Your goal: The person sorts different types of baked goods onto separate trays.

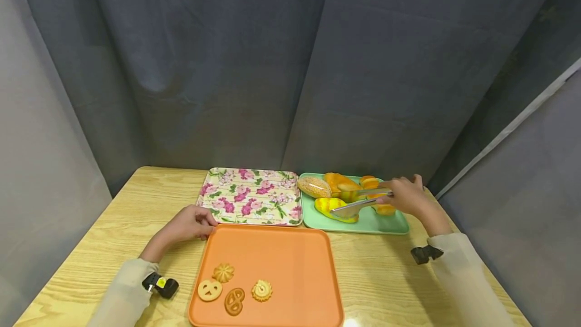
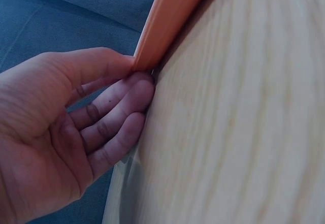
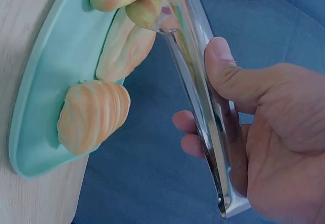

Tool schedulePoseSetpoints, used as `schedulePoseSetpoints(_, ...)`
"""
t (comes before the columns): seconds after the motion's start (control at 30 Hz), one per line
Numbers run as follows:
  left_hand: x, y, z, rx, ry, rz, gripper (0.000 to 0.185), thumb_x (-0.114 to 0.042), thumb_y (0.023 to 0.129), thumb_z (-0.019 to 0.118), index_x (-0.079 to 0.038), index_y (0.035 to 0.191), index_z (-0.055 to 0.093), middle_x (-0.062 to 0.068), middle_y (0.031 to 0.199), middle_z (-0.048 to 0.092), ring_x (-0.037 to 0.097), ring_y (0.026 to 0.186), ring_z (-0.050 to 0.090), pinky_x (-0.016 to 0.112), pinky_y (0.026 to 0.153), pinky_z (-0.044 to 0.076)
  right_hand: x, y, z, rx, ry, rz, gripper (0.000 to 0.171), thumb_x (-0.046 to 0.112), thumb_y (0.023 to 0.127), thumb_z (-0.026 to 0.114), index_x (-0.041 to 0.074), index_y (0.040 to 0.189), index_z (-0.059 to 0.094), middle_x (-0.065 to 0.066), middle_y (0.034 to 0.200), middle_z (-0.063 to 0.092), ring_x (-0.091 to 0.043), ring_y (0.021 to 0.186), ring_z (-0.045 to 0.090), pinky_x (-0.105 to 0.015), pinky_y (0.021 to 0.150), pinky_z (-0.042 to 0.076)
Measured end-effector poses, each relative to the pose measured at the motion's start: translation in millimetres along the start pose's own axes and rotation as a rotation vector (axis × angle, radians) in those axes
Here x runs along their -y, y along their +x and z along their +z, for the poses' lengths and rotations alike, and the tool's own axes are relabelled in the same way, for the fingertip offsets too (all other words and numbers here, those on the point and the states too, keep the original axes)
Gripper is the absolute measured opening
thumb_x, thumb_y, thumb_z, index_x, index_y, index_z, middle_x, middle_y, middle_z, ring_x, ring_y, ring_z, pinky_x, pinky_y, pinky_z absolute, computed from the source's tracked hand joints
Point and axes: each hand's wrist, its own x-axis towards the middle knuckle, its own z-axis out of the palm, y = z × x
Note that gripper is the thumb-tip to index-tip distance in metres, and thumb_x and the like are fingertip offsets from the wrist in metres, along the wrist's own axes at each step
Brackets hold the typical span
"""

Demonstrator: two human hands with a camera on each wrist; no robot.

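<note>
At the far left corner of the orange tray (image 1: 281,251), my left hand (image 1: 183,226) pinches the rim, thumb on top and fingertips curled below it in the left wrist view. My right hand (image 1: 406,197) grips metal tongs (image 3: 195,92) over the mint green tray (image 1: 376,225). The spread tong tips overlap a yellow toy bread (image 1: 328,206) and the orange-brown bread (image 1: 335,180) behind it. Left of these lies a seeded bread roll (image 1: 314,186). Striped bread (image 3: 94,117) sits at the tray's right end, partly hidden by the hand in the head view.
Several cookies, among them a pretzel-shaped one (image 1: 234,302) and a round one with cut-outs (image 1: 210,290), lie at the orange tray's near left. A floral tray (image 1: 254,198) sits behind it, beside the green one. Grey curtains (image 1: 218,64) enclose the wooden table (image 1: 372,276).
</note>
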Motion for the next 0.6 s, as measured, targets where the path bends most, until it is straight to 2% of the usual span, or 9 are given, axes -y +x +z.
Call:
schedulePoseSetpoints(0.13,-0.2,-0.7,0.9,0.003,-0.007,0.003,0.007,-0.006,0.09,0.074,0.001,0.092,0.075,0.011,0.081,0.074,0.016,0.062,0.063,0.028,0.058,0.055,3.9,1.6,1.6,-0.022,-0.01,-0.012,0.051,0.035,0.089,0.077,0.003,0.127,0.07,0.002,0.078,0.072,-0.027,0.083,0.061,-0.068,0.09,0.025)
schedulePoseSetpoints(0.27,-0.4,-0.9,1.7,0.005,-0.019,0.003,0.007,-0.005,0.09,0.074,0.002,0.092,0.074,0.013,0.085,0.075,0.014,0.062,0.062,0.027,0.058,0.055,8.7,0.0,-2.5,-0.063,-0.008,-0.008,0.052,0.033,0.087,0.079,0.002,0.127,0.07,0.001,0.075,0.065,-0.026,0.081,0.057,-0.072,0.094,0.022)
schedulePoseSetpoints(0.37,-0.2,-0.6,1.4,0.0,-0.021,-0.002,0.007,-0.005,0.09,0.073,0.002,0.092,0.074,0.013,0.086,0.075,0.014,0.062,0.062,0.028,0.058,0.055,16.0,-2.4,-9.4,-0.105,0.001,-0.021,0.051,0.031,0.087,0.079,0.003,0.128,0.069,-0.003,0.079,0.062,-0.027,0.082,0.055,-0.073,0.096,0.02)
schedulePoseSetpoints(0.6,-1.9,-0.4,0.2,-0.006,-0.011,-0.017,0.007,-0.005,0.09,0.073,0.001,0.093,0.074,0.011,0.082,0.073,0.018,0.063,0.063,0.029,0.058,0.056,44.3,-4.3,-17.6,-0.243,0.077,-0.102,0.046,0.026,0.088,0.078,0.007,0.128,0.069,-0.009,0.093,0.067,-0.03,0.09,0.057,-0.07,0.098,0.019)
